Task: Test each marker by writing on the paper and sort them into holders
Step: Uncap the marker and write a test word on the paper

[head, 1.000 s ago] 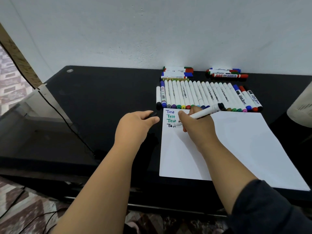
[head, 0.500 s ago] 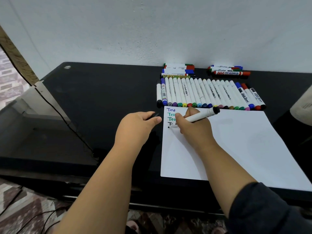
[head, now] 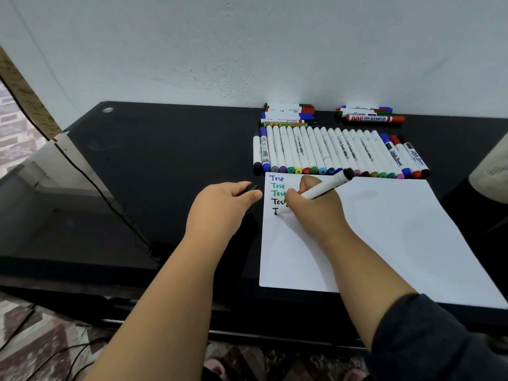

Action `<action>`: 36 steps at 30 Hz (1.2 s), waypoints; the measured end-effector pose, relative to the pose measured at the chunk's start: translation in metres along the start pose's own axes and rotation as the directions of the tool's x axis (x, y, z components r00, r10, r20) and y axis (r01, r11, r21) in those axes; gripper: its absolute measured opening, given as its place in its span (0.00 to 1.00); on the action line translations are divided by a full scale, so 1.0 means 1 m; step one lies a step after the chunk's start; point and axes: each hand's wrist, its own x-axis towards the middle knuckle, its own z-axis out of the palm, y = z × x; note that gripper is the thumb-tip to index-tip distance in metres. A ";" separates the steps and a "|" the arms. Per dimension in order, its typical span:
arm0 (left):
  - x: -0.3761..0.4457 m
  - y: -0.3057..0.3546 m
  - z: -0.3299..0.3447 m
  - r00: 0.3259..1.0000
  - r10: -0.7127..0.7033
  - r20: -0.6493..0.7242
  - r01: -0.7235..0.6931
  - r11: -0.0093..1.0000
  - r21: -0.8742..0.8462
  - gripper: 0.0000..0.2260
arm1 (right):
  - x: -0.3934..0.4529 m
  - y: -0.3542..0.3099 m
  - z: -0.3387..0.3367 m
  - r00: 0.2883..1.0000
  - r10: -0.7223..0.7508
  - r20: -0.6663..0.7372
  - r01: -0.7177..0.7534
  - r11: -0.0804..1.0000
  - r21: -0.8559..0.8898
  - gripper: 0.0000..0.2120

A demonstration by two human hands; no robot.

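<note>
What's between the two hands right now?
In the head view, a strip of bare black table and the paper's left edge lie between the left hand and right hand.

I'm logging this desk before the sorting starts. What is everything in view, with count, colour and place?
Paper: one, white, on the desk's near right; four "Test" lines and a black "T" at its top left.
Marker row: roughly two dozen, mostly white barrels with many-coloured ends, side by side just beyond the paper.
Left marker pile: several, white with red, green and blue ends, by the wall.
Right marker pile: a few, one red-labelled, by the wall.
Desk: one, black, against the white wall.
Cable: one, black, over the desk's left edge.
Black cap: one, in the left hand's grip.
White marker: one, black end, in the right hand.
Left hand: left of the paper.
Right hand: on the paper, writing.
</note>
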 end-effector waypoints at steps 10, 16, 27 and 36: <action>0.000 -0.002 0.002 1.000 0.003 0.002 -0.003 1.000 0.026 0.17 | 0.001 0.002 0.000 0.998 0.017 -0.067 -0.015 0.999 0.033 0.16; 0.001 -0.002 0.003 1.000 0.004 -0.002 -0.004 0.999 0.034 0.17 | 0.000 0.001 0.000 0.999 0.010 -0.049 -0.008 0.999 0.036 0.17; 0.000 0.000 0.003 1.000 -0.006 0.009 0.005 0.998 0.068 0.17 | -0.002 0.000 -0.002 0.996 0.040 -0.081 -0.033 0.995 0.091 0.17; -0.001 -0.002 0.001 1.000 0.006 0.015 -0.007 0.999 0.044 0.17 | -0.003 -0.001 -0.003 0.991 0.058 -0.118 -0.046 0.993 0.105 0.17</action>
